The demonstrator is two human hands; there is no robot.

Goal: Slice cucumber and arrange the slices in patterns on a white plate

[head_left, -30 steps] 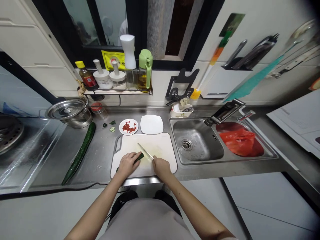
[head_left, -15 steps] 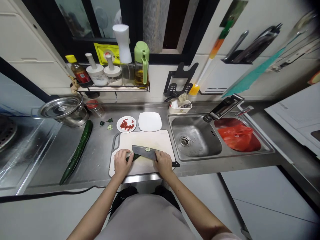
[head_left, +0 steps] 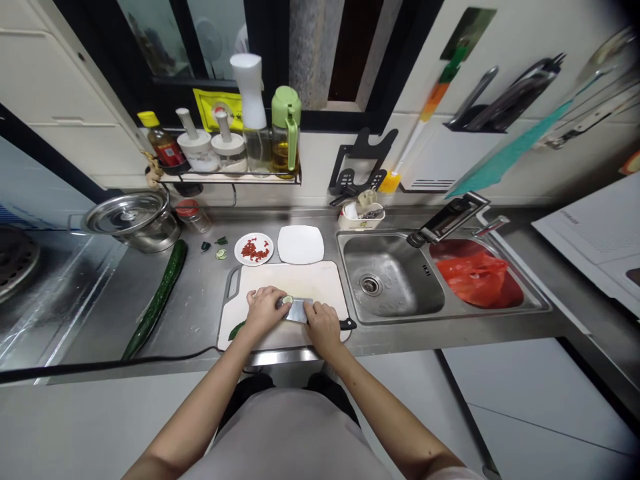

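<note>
The right hand (head_left: 323,325) is closed around a kitchen knife (head_left: 299,311) with a broad silvery metal blade and a black handle. The handle's end sticks out to the right of that hand, and the blade points toward the left hand (head_left: 267,310). The left hand is bent over the blade's far end, its thumb and fingertips at a round, pale green cucumber slice (head_left: 287,300) with a dark rim, which lies on the blade between the two hands. Whether those fingers pinch the slice or only touch it, I cannot tell.

A dark green piece of cucumber (head_left: 236,330) lies to the left of the left wrist, partly hidden by it, on a white rectangular cutting board (head_left: 325,277) with a grey edge. Both hands are over this board.

Well to the left of the left hand, a long, whole, dark green cucumber (head_left: 157,300) lies on the steel counter. Beyond the left hand and a little to its left are small cucumber trimmings (head_left: 221,254); nearly straight ahead of it stands a round white plate (head_left: 269,241) of chopped red pieces (head_left: 255,251). A squarish white plate (head_left: 301,245) stands just beside that, ahead of the gap between the hands. A stainless steel sink (head_left: 400,280) is to the right of the right hand.
</note>
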